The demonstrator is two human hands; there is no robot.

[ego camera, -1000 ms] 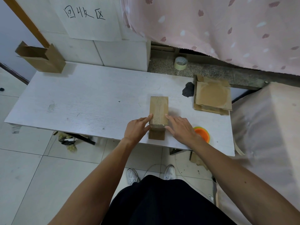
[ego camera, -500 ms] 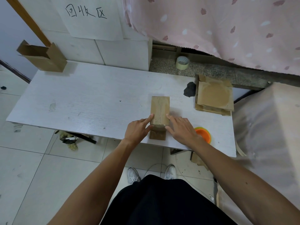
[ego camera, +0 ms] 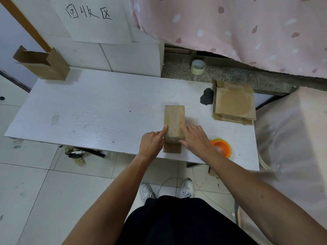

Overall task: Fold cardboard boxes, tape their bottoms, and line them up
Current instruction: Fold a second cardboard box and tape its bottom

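Note:
A small folded cardboard box (ego camera: 174, 121) stands near the front edge of the white table (ego camera: 92, 112), its taped face up. My left hand (ego camera: 153, 143) presses against its left side with the index finger straight along the edge. My right hand (ego camera: 194, 137) lies flat against its right side, fingers straight. A stack of flat cardboard blanks (ego camera: 233, 103) lies at the table's right rear. An orange tape dispenser (ego camera: 222, 147) sits just right of my right wrist. One finished box (ego camera: 44, 64) stands at the far left corner.
A roll of pale tape (ego camera: 198, 66) rests on the stone ledge behind the table. A black lump (ego camera: 206, 99) lies beside the blanks. A pink curtain hangs at the upper right. A covered bulk (ego camera: 292, 138) stands to the table's right.
Both hands stay pressed on the box's sides; my fingers have slid slightly further up along it. The box has not moved.

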